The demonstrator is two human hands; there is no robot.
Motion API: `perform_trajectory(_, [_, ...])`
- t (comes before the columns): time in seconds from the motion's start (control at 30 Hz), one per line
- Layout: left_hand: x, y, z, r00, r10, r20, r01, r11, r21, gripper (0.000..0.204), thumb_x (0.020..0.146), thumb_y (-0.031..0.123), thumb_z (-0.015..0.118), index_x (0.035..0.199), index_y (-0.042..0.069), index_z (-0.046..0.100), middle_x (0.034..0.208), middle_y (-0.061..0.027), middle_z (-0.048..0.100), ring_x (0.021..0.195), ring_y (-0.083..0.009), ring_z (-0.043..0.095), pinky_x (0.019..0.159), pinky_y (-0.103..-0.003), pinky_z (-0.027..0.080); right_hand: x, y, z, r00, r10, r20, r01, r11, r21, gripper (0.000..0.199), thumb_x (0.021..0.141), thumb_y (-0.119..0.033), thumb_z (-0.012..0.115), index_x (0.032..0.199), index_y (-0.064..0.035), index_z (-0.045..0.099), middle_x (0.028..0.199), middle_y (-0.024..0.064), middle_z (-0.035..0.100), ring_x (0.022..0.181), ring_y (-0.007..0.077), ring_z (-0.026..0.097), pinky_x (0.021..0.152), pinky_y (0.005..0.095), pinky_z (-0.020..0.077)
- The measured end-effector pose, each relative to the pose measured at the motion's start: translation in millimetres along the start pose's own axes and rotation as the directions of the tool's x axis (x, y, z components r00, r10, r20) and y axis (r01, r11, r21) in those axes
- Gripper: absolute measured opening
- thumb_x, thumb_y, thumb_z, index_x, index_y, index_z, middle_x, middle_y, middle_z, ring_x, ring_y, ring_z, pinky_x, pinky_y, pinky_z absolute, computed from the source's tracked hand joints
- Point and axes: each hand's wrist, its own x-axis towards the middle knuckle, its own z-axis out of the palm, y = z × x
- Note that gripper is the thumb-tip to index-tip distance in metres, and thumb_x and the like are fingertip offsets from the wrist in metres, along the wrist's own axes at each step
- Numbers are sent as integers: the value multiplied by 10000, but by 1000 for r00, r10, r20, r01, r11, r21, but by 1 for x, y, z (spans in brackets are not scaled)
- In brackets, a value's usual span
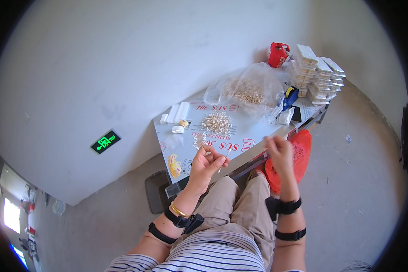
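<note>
A seated person works at a small tabletop (240,136) set against a pale wall, both hands raised just above its near edge. The left hand (206,163) has its fingers pinched together on a thin pale stick (226,156), held just off the tabletop's front edge. The right hand (279,152) hovers a little apart to the right, fingers curled together; whether it holds anything cannot be told, since the fingertips are blurred. Just beyond the left hand, a loose pile of sticks (216,122) lies on the tabletop, and behind it a clear bag (249,90) holds many more. Stacked flat boxes (319,75) stand at the far right corner, near a blue tape dispenser (290,97) and a red object (279,54) against the wall. A red bag (299,156) hangs below the tabletop beside the right hand. Judging by the full pile and the well-stocked clear bag, much of the sorting appears left to do; how much is finished cannot be read from this view, though the stacked boxes may be finished work.
</note>
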Motion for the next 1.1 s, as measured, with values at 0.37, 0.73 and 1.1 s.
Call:
perform_trajectory(0.37, [71,-26,-121,963,143,-230,-19,882,471,249,867,39,732,1006,58,527,915,-53,680,877,-109,648,800,-266,517,17,137,-65,978,96,-186,-135,968,-213,389,890,-60,643,1271,-35,566,1147,130,666,1060,270,644,953,365,492])
perform_trajectory(0.73, [187,-122,-251,953,177,-246,199,250,948,159,799,36,730,943,37,661,834,-56,706,777,-140,672,742,-285,532,29,216,84,843,534,72,-511,751,417,164,991,-82,540,1088,11,634,987,48,676,940,135,629,842,261,492])
perform_trajectory(1.1, [252,-229,-310,938,21,-346,343,88,935,83,815,129,730,891,94,728,844,-25,741,778,-158,703,833,-320,484,66,262,194,985,134,112,-56,850,-525,294,867,-79,584,1159,-51,612,1262,123,563,1290,316,470,1129,469,314])
